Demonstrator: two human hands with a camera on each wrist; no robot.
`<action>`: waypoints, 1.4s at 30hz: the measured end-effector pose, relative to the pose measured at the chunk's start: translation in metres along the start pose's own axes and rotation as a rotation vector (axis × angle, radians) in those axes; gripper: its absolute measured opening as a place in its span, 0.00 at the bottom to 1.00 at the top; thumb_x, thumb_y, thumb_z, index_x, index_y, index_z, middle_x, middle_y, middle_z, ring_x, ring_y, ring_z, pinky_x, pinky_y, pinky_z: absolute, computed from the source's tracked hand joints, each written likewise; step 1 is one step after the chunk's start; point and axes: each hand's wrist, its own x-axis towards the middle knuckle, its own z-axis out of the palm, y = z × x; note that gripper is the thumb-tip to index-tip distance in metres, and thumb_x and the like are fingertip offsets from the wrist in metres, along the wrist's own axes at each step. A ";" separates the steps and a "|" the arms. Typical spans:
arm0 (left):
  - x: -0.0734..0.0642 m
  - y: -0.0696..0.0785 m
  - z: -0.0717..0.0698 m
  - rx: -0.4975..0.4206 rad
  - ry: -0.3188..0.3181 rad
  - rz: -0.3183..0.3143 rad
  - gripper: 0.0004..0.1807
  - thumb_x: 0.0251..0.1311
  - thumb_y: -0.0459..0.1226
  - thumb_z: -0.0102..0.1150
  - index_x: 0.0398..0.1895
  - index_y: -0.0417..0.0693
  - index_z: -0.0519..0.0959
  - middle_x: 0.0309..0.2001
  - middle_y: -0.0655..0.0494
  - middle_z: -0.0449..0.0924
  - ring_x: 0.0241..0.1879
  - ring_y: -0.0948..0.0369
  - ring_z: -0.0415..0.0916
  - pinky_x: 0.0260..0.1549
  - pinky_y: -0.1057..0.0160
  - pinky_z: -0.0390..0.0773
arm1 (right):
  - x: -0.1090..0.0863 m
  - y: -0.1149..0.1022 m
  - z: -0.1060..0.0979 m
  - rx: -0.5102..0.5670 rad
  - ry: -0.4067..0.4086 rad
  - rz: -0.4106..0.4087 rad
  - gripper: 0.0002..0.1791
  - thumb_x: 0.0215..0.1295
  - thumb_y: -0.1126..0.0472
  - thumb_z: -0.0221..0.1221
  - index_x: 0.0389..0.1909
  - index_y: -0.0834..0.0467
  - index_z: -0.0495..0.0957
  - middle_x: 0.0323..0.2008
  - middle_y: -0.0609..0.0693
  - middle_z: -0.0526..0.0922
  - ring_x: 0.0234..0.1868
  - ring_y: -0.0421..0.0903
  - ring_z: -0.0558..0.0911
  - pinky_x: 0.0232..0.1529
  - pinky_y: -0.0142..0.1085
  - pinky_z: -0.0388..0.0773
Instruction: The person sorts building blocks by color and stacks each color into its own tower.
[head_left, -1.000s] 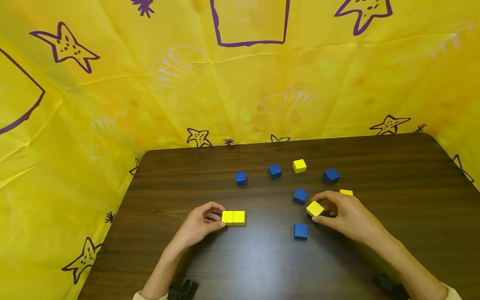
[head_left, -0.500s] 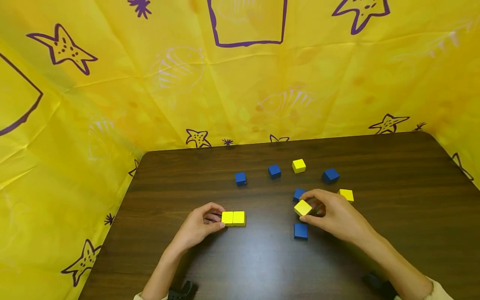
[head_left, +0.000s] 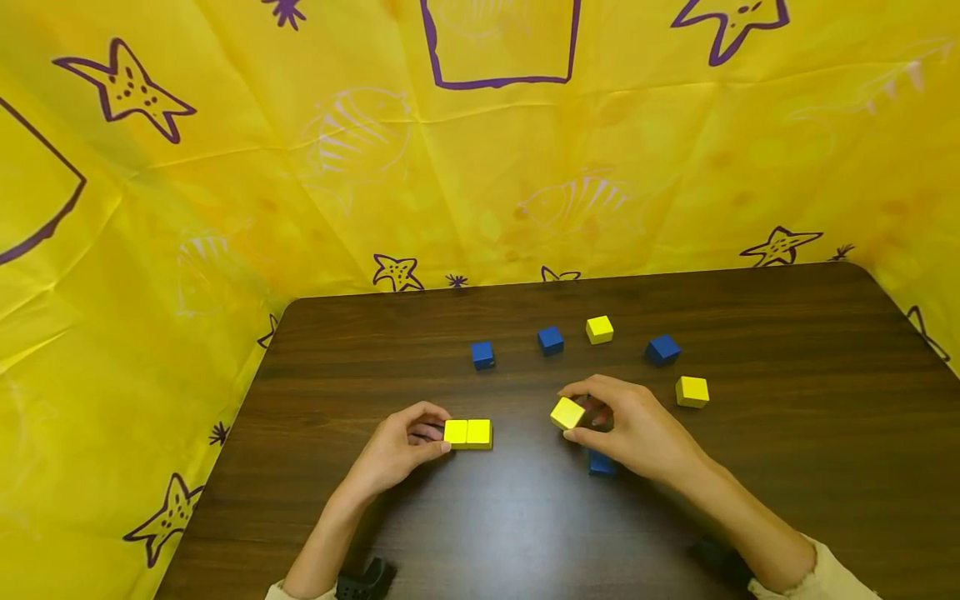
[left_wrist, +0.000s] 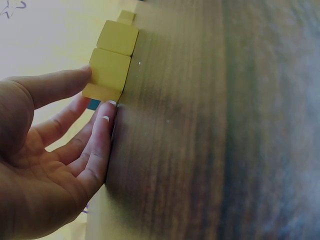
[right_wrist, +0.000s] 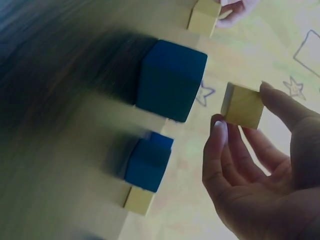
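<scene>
Two yellow cubes stand side by side on the table, the left one (head_left: 455,433) touching the right one (head_left: 480,433). My left hand (head_left: 399,443) holds the left cube at its outer end, thumb on the near side and fingers round the far side. Between thumb and fingertips, my right hand (head_left: 633,425) pinches another yellow cube (head_left: 567,413), which the right wrist view shows raised off the table. Partly under that hand in the head view lies a blue cube (head_left: 602,464). A second blue cube (right_wrist: 148,162) appears in the right wrist view; the hand covers it in the head view.
Toward the back of the dark wood table (head_left: 360,350) lie blue cubes at left (head_left: 483,356), middle (head_left: 551,341) and right (head_left: 663,350). One yellow cube (head_left: 599,330) sits among them, another yellow cube (head_left: 692,392) farther right. A yellow patterned cloth (head_left: 480,167) hangs behind the table.
My right hand has carried its yellow cube leftward, over the blue cubes and closer to the yellow pair. My left hand has stayed at the pair.
</scene>
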 end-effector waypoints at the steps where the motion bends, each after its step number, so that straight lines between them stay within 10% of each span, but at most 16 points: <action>1: 0.000 0.000 0.000 0.000 -0.001 -0.001 0.17 0.57 0.31 0.70 0.49 0.47 0.80 0.44 0.52 0.81 0.42 0.57 0.78 0.43 0.62 0.80 | 0.001 -0.001 0.001 0.004 0.002 -0.004 0.24 0.53 0.64 0.74 0.52 0.56 0.80 0.41 0.40 0.82 0.34 0.38 0.81 0.37 0.33 0.81; 42: 0.001 0.001 -0.001 -0.024 0.008 0.033 0.18 0.56 0.32 0.71 0.49 0.42 0.79 0.44 0.49 0.82 0.42 0.57 0.79 0.42 0.61 0.80 | 0.040 -0.031 0.051 0.055 0.006 -0.009 0.22 0.58 0.63 0.71 0.55 0.57 0.82 0.48 0.47 0.85 0.37 0.41 0.85 0.38 0.31 0.82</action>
